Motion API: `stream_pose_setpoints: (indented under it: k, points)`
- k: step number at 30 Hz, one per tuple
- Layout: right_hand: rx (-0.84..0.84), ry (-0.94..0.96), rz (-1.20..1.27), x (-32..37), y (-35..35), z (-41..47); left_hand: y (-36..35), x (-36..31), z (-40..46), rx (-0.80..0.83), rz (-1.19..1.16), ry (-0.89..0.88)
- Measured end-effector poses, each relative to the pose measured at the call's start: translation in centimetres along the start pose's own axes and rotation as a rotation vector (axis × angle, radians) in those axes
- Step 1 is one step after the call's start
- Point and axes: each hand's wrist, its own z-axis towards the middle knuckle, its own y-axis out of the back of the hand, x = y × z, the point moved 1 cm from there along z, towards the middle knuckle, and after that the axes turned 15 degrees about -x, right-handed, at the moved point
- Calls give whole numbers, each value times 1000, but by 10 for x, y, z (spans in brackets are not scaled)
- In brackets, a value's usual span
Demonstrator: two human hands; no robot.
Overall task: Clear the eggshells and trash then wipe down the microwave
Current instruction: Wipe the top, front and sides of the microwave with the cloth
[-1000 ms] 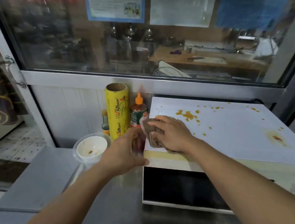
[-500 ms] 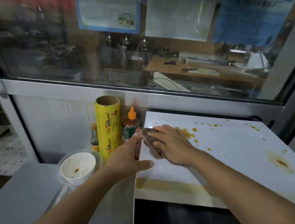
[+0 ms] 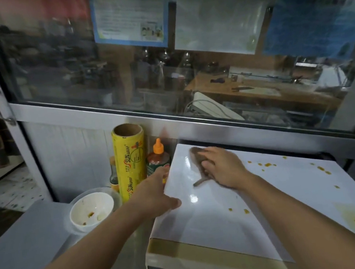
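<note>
I see the right hand (image 3: 221, 166) pressing a brown cloth (image 3: 197, 154) onto the microwave (image 3: 217, 215) top (rear left corner); the left hand (image 3: 155, 194) grips the microwave's left edge.

dim kitchen corner: wide aluminium-framed glass window (image 3: 162, 68) with a blue-edged paper notice (image 3: 128, 18) taped up, grey steel counter (image 3: 29, 253) below.
</note>
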Motion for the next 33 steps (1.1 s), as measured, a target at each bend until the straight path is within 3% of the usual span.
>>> stream_pose_setpoints:
  k: [3,6,8,13,18,20,23,27,29,33]
  points:
    - [41,-97,-124,-9,6,-6,-2,-5,-1,-41,61,-52]
    - [102,129,46,0,11,-45,-5,-16,-2,-56,142,-124]
    - [117,175,145,-15,25,-65,-10,-26,-4,-55,196,-167]
    - [27,-241,-138,-59,58,-72,-21,-40,-13,-106,234,-169]
    - [73,30,40,0,48,-117,-27,-50,-16,-120,268,-184]
    - [94,56,102,-3,54,-125,-30,-55,-16,-116,262,-193]
    - [36,-84,83,-42,63,-112,-38,-61,-12,-84,246,-236]
    - [-38,-370,-168,-95,63,-78,-55,-73,3,-40,265,-277]
    - [-63,-424,-258,-97,54,-61,-62,-80,13,-32,282,-286]
    - [-15,-94,-52,-68,37,-53,-70,-85,24,-43,307,-254]
